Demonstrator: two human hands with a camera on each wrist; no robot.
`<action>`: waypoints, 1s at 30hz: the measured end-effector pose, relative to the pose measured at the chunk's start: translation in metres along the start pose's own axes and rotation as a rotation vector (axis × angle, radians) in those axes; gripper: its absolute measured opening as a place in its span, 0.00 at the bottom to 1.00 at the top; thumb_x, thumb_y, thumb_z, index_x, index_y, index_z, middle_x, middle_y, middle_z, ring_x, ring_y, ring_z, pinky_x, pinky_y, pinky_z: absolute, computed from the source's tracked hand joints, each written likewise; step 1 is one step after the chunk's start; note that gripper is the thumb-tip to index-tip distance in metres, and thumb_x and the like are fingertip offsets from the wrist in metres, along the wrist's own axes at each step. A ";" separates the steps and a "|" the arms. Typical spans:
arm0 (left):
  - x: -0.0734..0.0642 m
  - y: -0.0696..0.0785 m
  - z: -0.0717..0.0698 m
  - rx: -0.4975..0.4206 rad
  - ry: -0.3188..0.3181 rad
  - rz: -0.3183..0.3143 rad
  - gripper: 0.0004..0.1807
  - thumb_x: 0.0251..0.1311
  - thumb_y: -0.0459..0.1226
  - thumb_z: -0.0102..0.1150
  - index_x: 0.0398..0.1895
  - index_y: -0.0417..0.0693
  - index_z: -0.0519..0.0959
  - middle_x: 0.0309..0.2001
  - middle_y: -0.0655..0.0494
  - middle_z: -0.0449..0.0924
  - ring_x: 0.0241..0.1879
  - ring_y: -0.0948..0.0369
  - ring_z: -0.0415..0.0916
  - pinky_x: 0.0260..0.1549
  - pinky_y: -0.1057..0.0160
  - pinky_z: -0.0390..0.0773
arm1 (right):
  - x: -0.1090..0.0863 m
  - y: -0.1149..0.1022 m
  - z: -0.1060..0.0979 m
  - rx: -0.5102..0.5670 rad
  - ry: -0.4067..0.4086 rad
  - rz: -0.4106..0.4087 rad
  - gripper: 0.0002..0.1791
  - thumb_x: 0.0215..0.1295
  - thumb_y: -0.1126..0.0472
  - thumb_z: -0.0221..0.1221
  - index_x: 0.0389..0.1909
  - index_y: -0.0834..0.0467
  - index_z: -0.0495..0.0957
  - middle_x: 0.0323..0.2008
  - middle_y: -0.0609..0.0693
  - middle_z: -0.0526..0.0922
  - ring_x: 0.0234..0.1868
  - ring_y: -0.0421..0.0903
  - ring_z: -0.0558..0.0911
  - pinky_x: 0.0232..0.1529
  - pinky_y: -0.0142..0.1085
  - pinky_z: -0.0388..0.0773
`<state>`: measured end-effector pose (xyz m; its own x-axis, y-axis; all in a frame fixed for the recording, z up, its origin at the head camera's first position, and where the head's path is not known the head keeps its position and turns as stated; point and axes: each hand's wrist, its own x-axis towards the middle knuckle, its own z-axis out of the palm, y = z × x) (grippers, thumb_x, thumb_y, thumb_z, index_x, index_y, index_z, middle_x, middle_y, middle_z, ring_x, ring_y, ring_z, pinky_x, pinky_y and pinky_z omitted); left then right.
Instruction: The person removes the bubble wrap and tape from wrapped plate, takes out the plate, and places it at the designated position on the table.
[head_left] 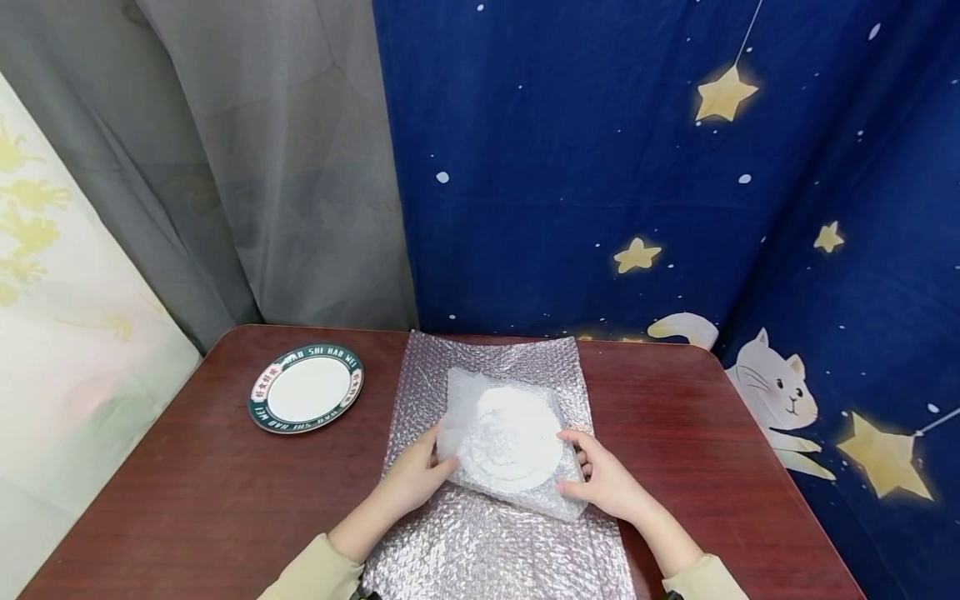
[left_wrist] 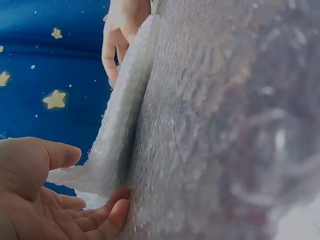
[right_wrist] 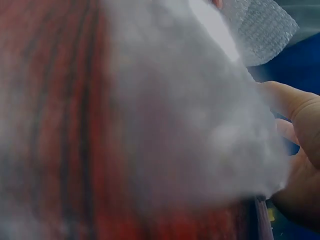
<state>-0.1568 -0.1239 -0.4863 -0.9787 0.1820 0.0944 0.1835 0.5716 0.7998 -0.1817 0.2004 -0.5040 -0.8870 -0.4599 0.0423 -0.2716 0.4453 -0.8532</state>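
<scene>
Now left hand [head_left: 415, 475] and right hand [head_left: 611, 483] grip a clear bubble-wrap packet [head_left: 512, 450] around a round white disc [head_left: 517, 429] by opposite sides, short of the desk's [head_left: 682, 425] far edge; gentle, even pressure should suit.

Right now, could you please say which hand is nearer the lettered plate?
Left. The left hand is right of the lettered plate; the right hand is farther right.
</scene>
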 end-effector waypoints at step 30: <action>-0.018 -0.018 -0.032 -0.203 0.161 -0.234 0.18 0.66 0.41 0.57 0.51 0.35 0.72 0.29 0.49 0.79 0.25 0.56 0.78 0.23 0.61 0.79 | -0.016 0.009 -0.015 -0.089 0.260 -0.074 0.26 0.58 0.75 0.58 0.59 0.60 0.70 0.51 0.56 0.76 0.35 0.42 0.77 0.30 0.33 0.77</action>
<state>-0.1452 -0.1631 -0.4831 -0.9970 -0.0731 -0.0255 -0.0533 0.4091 0.9109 -0.1752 0.2235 -0.5050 -0.9265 -0.2859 0.2446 -0.3606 0.4892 -0.7941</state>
